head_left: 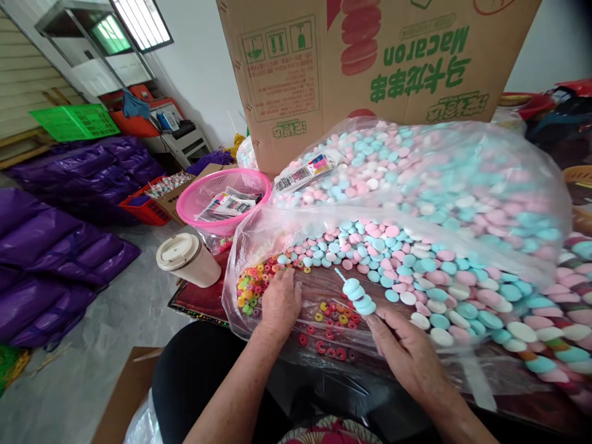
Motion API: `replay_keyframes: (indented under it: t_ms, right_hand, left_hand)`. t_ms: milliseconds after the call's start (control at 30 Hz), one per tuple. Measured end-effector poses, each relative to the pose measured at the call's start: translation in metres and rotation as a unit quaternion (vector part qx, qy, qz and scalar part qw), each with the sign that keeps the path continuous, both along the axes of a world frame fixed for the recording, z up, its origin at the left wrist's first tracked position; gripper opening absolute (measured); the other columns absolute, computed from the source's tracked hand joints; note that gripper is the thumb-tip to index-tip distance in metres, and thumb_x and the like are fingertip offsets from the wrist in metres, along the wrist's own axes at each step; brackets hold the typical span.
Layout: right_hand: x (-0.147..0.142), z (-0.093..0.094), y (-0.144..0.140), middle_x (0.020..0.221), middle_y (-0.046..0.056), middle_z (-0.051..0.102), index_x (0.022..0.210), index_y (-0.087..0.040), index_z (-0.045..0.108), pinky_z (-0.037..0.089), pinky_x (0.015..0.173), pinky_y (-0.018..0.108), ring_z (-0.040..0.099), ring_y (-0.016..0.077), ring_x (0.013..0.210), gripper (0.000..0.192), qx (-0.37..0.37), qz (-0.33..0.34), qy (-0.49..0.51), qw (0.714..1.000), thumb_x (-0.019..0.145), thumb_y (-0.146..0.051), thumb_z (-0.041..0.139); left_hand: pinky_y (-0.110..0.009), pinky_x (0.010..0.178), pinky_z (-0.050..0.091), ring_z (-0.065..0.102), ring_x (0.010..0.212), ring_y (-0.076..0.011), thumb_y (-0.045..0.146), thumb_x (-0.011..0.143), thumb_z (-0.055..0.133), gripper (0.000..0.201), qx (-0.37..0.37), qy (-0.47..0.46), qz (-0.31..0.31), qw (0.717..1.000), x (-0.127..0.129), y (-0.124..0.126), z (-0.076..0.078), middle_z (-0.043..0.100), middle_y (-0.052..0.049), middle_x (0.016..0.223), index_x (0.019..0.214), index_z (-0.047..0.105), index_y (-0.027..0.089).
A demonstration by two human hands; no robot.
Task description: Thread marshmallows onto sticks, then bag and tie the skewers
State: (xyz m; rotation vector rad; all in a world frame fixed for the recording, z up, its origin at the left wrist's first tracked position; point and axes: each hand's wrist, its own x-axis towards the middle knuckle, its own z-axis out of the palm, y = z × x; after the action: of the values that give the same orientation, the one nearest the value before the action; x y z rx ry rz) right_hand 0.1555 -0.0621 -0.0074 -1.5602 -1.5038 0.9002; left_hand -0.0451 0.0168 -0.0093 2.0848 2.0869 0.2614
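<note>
Between the thumb and fingers of my right hand (407, 348) is a stick strung with several pale blue candy discs (358, 296); its bare end points up and left. My left hand (281, 302) rests at the edge of a pile of colourful ring candies (252, 287), its fingers bent together. Its fingertips are hidden, so what they pinch, if anything, does not show. Loose red and yellow rings (335, 317) lie between my hands. Behind them spreads a heap of pink, blue and white candy discs (393, 262) on clear plastic.
A large clear bag of discs (462, 185) lies behind, before a tall cardboard box (324, 80). At left stand a lidded cup (189, 259) near the table edge and a pink basket (203, 185) of printed packets. Purple bundles (55, 265) are stacked on the floor.
</note>
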Motion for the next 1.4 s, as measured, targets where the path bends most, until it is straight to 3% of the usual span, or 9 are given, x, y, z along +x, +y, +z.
replay_keyframes:
  t_ms: [133, 367, 600, 700, 800, 900, 967, 1133, 1400]
  right_hand:
    - [-0.005, 0.0, 0.0, 0.055, -0.002, 0.047, 0.065, -0.021, 0.051, 0.036, 0.05, 0.023, 0.045, 0.0127, 0.054, 0.036, 0.0, 0.013, -0.002, 1.0, 0.087, -0.047, 0.042]
    - [-0.008, 0.002, 0.0, 0.056, -0.002, 0.049, 0.065, -0.02, 0.051, 0.036, 0.048, 0.022, 0.045, 0.0121, 0.053, 0.035, 0.0, 0.016, -0.002, 1.0, 0.088, -0.046, 0.042]
    - [-0.01, -0.003, -0.003, 0.057, -0.001, 0.052, 0.068, -0.02, 0.054, 0.037, 0.049, 0.022, 0.047, 0.0127, 0.054, 0.035, 0.007, 0.027, -0.001, 1.0, 0.089, -0.045, 0.042]
    - [-0.007, -0.006, -0.003, 0.058, -0.001, 0.054, 0.069, -0.02, 0.055, 0.038, 0.049, 0.022, 0.049, 0.0129, 0.055, 0.035, 0.012, 0.027, -0.012, 0.999, 0.089, -0.044, 0.041]
    - [-0.006, -0.011, -0.003, 0.057, -0.001, 0.056, 0.068, -0.02, 0.054, 0.039, 0.051, 0.022, 0.05, 0.0131, 0.054, 0.034, 0.016, 0.044, -0.047, 0.998, 0.089, -0.042, 0.04]
    - [-0.01, -0.017, -0.003, 0.062, 0.0, 0.059, 0.071, -0.02, 0.055, 0.04, 0.055, 0.023, 0.052, 0.0137, 0.056, 0.031, 0.023, 0.063, -0.079, 0.995, 0.09, -0.037, 0.038]
    - [-0.014, -0.02, -0.003, 0.064, 0.0, 0.061, 0.075, -0.02, 0.056, 0.04, 0.055, 0.023, 0.053, 0.0143, 0.058, 0.03, 0.027, 0.066, -0.097, 0.993, 0.091, -0.035, 0.036]
    - [-0.015, -0.021, -0.003, 0.061, 0.001, 0.06, 0.072, -0.021, 0.055, 0.038, 0.052, 0.024, 0.052, 0.0145, 0.053, 0.031, 0.053, 0.076, -0.149, 0.985, 0.091, -0.032, 0.034]
    - [-0.016, -0.029, -0.006, 0.062, 0.004, 0.062, 0.073, -0.021, 0.056, 0.035, 0.053, 0.026, 0.056, 0.0174, 0.056, 0.032, 0.053, 0.07, -0.23, 0.969, 0.091, -0.03, 0.03]
  left_hand:
    - [-0.031, 0.08, 0.049, 0.06, 0.095, -0.0222, 0.024, 0.085, 0.046, 0.024, -0.034, 0.042, -0.005, 0.999, -0.008, 0.002, -0.002, 0.061, -0.01, 0.109, 0.102, 0.062, 0.017]
    - [-0.031, 0.083, 0.047, 0.058, 0.102, -0.0226, 0.024, 0.086, 0.045, 0.026, -0.047, 0.041, 0.0, 0.998, -0.01, 0.005, -0.006, 0.057, -0.011, 0.118, 0.105, 0.061, 0.018]
    - [-0.038, 0.076, 0.047, 0.062, 0.09, -0.0262, 0.024, 0.081, 0.051, 0.021, -0.064, -0.035, 0.008, 0.997, -0.014, 0.019, 0.003, 0.061, -0.011, 0.114, 0.094, 0.066, 0.02]
    - [-0.03, 0.073, 0.047, 0.062, 0.084, -0.02, 0.025, 0.083, 0.048, 0.022, -0.059, -0.1, -0.001, 0.993, -0.016, 0.016, 0.001, 0.067, -0.007, 0.095, 0.09, 0.068, 0.019]
    - [-0.021, 0.054, 0.044, 0.059, 0.061, -0.0112, 0.034, 0.083, 0.051, 0.028, -0.109, -0.345, 0.024, 0.932, -0.017, 0.006, -0.002, 0.068, -0.005, 0.082, 0.096, 0.066, 0.015]
    - [-0.018, 0.043, 0.036, 0.05, 0.044, -0.0053, 0.037, 0.071, 0.067, 0.032, -0.197, -0.626, 0.073, 0.751, -0.015, -0.004, -0.004, 0.068, -0.005, 0.075, 0.091, 0.066, 0.012]
    - [-0.017, 0.041, 0.034, 0.049, 0.041, -0.004, 0.033, 0.063, 0.075, 0.031, -0.23, -0.685, 0.078, 0.687, -0.01, -0.008, -0.003, 0.068, -0.003, 0.071, 0.084, 0.067, 0.012]
    - [-0.017, 0.041, 0.036, 0.049, 0.04, -0.0043, 0.031, 0.058, 0.079, 0.03, -0.217, -0.7, 0.098, 0.674, 0.001, -0.01, -0.001, 0.064, 0.0, 0.06, 0.078, 0.068, 0.011]
    - [-0.019, 0.047, 0.04, 0.054, 0.046, -0.0072, 0.033, 0.057, 0.079, 0.031, -0.199, -0.668, 0.079, 0.713, 0.004, -0.013, 0.002, 0.065, 0.0, 0.063, 0.077, 0.068, 0.012]
